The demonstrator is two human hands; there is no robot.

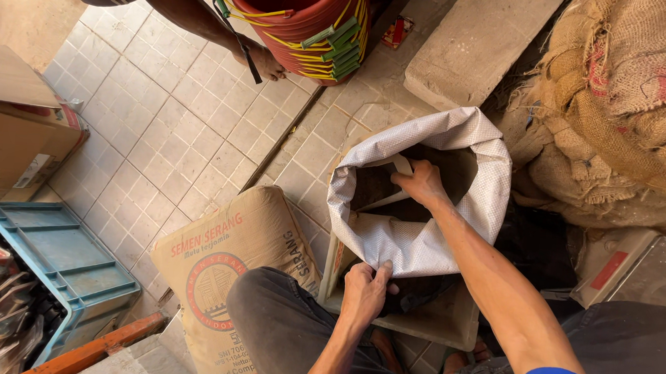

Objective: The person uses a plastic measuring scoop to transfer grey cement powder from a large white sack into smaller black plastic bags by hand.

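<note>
Left hand (365, 289) pinched the near rim of the white woven sack (430, 239), right hand (423, 183) gripped something inside its mouth, at centre. Judged risk: one-sided hold, slack rim could fold, dark contents spilling onto the tray (440, 324).

The white sack (422, 239) is woven plastic, matt and finely dotted. At three o'clock, burlap sacks (623, 112) look coarse and frayed. At seven, a brown paper cement bag (228, 265); at twelve, a glossy red plastic bucket (312, 16); the floor's tiles (167, 123) are smooth.
</note>
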